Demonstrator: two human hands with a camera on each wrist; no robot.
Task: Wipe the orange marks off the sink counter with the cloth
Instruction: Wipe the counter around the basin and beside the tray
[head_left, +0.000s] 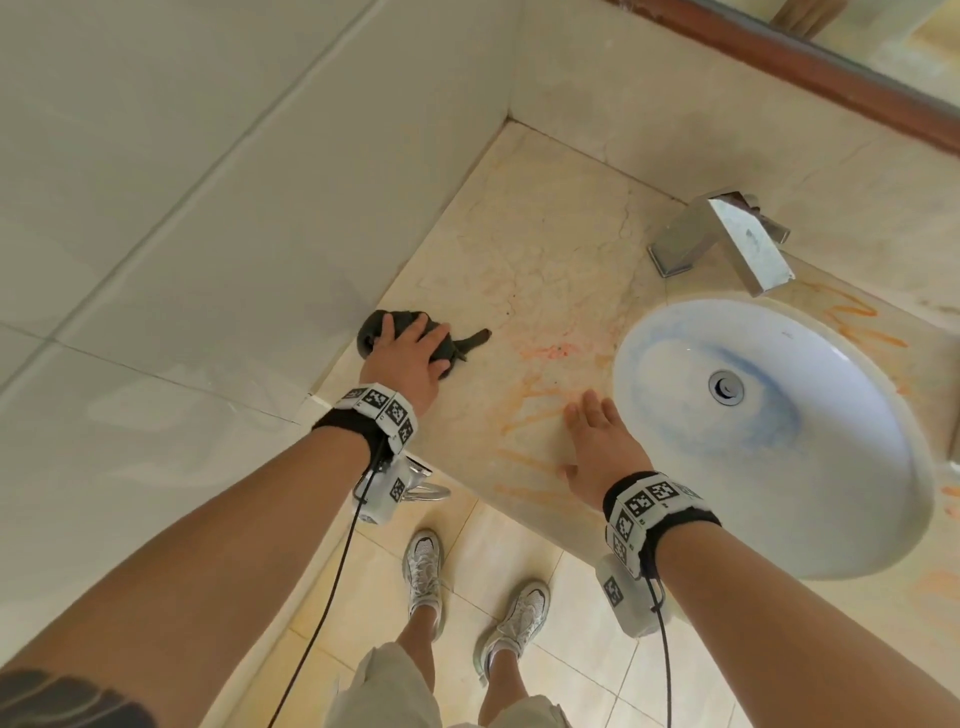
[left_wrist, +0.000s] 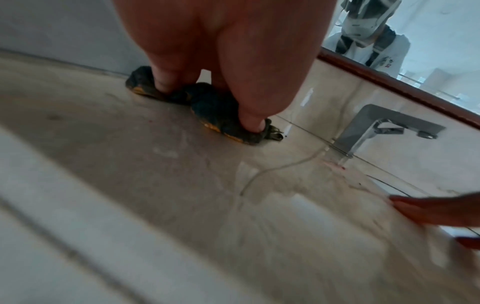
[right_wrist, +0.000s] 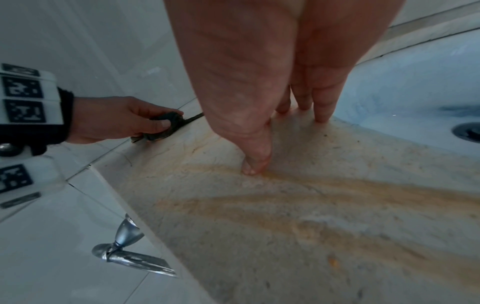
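A dark, crumpled cloth (head_left: 457, 347) lies on the beige marble counter (head_left: 540, 249) against the left wall. My left hand (head_left: 410, 353) covers it, fingers and thumb curled round it (left_wrist: 221, 115); orange stains show on its underside. Orange marks (head_left: 530, 410) smear the counter between the cloth and the white sink (head_left: 769, 431), with more orange marks (head_left: 852, 317) right of the tap. My right hand (head_left: 597, 441) lies flat, fingers straight, on the orange streaks (right_wrist: 337, 197) next to the sink rim, holding nothing.
A chrome tap (head_left: 727, 239) stands behind the sink. A wood-framed mirror (head_left: 810, 62) runs along the back wall. White tiled wall (head_left: 208, 208) borders the counter on the left, with a chrome fitting (right_wrist: 130, 253) below the counter edge. My feet stand on the tiled floor (head_left: 519, 561).
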